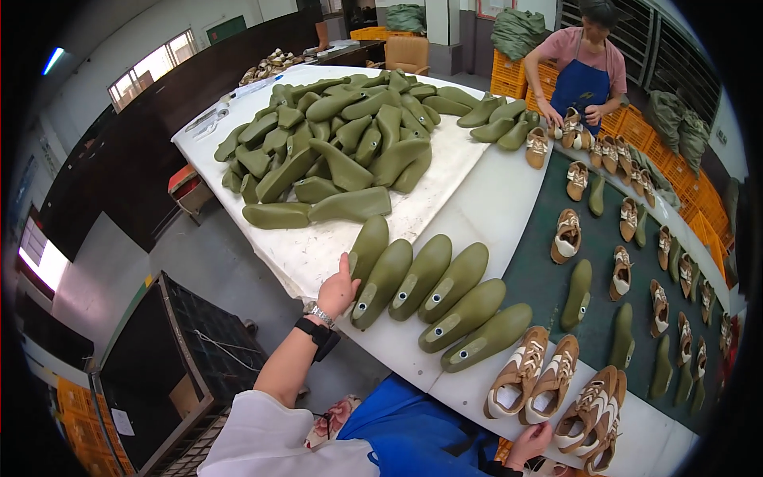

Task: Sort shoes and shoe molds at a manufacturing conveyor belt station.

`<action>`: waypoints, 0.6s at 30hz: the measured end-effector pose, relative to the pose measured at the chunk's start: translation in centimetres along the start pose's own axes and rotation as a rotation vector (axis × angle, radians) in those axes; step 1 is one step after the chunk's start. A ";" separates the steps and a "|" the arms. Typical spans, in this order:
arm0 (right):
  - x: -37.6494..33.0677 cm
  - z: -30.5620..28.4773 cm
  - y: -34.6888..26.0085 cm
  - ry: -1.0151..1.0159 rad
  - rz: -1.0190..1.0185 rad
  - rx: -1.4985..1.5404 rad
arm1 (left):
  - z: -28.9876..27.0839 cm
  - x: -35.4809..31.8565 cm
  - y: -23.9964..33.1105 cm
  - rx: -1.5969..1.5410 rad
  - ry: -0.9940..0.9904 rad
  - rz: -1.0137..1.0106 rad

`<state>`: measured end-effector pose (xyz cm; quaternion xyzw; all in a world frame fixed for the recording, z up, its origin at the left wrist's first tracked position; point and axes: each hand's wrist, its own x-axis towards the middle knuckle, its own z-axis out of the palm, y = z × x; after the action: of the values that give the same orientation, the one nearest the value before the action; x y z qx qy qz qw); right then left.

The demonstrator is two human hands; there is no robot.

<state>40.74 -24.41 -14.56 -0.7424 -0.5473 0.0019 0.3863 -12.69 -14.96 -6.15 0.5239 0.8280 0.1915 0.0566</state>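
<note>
My left hand [337, 291] is at the left end of a row of olive-green shoe lasts, closed on the heel end of the leftmost shoe last [371, 241]. One finger points up along its side, and the other fingers are partly hidden. Several more lasts [421, 277] lie slanted beside it, round metal-rimmed holes showing at their heel ends. Low at the table's front edge, my right hand [531, 445] has its fingers curled together; whether anything is in them is hidden. Just above it stand brown and white sneakers [552, 377], with more sneakers [589, 413] to its right.
A large heap of green lasts [342, 151] covers the white table [433, 208]. On the right, a green belt [520, 246] carries sneakers and lasts in rows. Across it a person in a blue apron [579, 86] handles shoes. A dark cart [211, 334] stands left; orange crates [648, 135] are stacked behind.
</note>
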 end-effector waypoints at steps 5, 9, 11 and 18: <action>-0.3 -0.5 -0.4 -0.022 0.007 -0.006 | -1.0 0.0 0.5 0.133 -0.112 0.007; -0.4 -1.0 -0.2 -0.026 0.008 -0.009 | -1.2 0.0 0.4 0.152 -0.140 0.027; -0.5 -1.1 -0.4 -0.020 0.004 -0.004 | -1.3 0.1 0.2 0.160 -0.161 0.023; -0.2 -1.0 -1.0 -0.054 0.042 -0.007 | -1.5 1.5 -1.6 -0.017 -0.355 0.011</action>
<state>40.28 -25.04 -13.41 -0.7547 -0.5420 0.0282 0.3687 -15.17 -14.64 -5.18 0.5535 0.8005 0.1036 0.2052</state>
